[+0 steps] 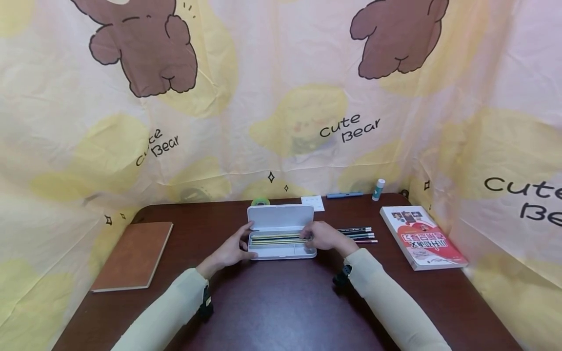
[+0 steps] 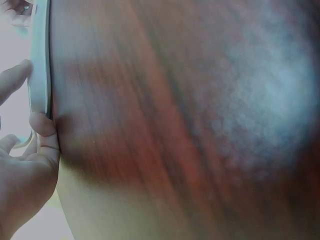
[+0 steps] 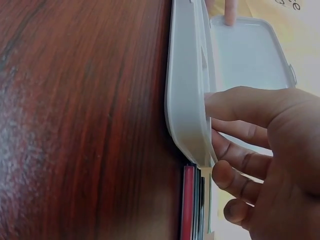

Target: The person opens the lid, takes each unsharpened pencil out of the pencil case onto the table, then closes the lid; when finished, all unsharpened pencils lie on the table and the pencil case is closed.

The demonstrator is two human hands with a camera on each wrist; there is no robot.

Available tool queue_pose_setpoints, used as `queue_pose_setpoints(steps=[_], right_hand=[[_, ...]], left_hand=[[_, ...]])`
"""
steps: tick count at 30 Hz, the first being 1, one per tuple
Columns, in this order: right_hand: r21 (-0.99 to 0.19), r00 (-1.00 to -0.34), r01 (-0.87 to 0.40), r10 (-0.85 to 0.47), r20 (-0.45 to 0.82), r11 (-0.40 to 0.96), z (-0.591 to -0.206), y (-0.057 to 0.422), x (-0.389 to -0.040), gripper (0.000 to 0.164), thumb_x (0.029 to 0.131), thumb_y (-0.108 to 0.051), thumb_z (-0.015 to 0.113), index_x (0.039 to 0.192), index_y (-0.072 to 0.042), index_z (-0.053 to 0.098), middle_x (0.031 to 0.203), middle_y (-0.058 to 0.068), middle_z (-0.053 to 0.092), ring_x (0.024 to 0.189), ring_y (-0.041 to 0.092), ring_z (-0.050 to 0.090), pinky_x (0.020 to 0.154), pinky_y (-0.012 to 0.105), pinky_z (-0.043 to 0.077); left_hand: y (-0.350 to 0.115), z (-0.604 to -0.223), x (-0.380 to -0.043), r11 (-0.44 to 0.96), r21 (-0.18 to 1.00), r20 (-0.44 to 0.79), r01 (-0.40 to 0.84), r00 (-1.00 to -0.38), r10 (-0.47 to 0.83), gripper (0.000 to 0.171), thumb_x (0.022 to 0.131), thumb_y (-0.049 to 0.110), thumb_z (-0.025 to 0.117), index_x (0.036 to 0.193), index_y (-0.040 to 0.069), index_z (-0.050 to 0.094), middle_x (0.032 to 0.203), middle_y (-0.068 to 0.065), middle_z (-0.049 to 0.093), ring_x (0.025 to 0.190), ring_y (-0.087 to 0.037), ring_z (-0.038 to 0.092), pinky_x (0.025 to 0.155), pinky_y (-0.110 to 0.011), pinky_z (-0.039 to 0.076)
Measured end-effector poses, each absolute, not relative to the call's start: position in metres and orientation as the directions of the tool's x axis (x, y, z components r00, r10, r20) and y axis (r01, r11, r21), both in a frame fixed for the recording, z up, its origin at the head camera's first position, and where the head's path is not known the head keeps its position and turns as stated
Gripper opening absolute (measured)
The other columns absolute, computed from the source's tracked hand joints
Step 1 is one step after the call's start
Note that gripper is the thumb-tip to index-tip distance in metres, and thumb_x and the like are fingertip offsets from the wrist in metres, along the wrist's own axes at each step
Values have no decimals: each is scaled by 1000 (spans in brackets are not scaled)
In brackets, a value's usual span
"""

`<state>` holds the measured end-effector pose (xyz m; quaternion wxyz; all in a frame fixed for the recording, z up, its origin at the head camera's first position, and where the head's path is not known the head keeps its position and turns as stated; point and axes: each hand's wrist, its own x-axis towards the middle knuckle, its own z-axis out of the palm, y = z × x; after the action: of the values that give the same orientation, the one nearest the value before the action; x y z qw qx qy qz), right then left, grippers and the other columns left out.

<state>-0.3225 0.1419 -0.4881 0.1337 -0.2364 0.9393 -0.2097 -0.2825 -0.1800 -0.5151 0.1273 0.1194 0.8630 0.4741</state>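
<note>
A white pencil case (image 1: 281,252) lies on the table with its lid (image 1: 281,217) raised at the back. Several pencils (image 1: 274,239) lie lengthwise inside it. My left hand (image 1: 231,247) grips the case's left end, thumb at the front corner and a finger up by the lid. In the left wrist view that thumb (image 2: 44,124) presses the case's edge. My right hand (image 1: 325,236) reaches over the right end, its thumb and fingertips inside at the pencils' ends. The right wrist view shows its thumb (image 3: 240,105) dipping past the rim; I cannot tell whether it pinches a pencil.
More pencils (image 1: 362,236) lie just right of the case, partly behind the right hand. A brown notebook (image 1: 133,256) is at the left, a white and red book (image 1: 423,236) at the right. Along the back are green tape (image 1: 261,201), paper (image 1: 312,203), a blue pen (image 1: 344,195) and a glue stick (image 1: 378,189).
</note>
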Motion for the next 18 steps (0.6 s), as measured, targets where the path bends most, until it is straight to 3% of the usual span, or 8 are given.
queue_pose_setpoints(steps=[18], right_hand=[[-447,-865,-363,-474,-164,817,-487,138,-319,17,85,-15,78,102,-14,76,103,-1,70,94,17,59,93,41,51]], left_hand=[[-178,-514,-282,523,847,-103,94,-936,335,105,77,13,87,160,23,21,144,-13,50,81,-18,56,61,-29,51]])
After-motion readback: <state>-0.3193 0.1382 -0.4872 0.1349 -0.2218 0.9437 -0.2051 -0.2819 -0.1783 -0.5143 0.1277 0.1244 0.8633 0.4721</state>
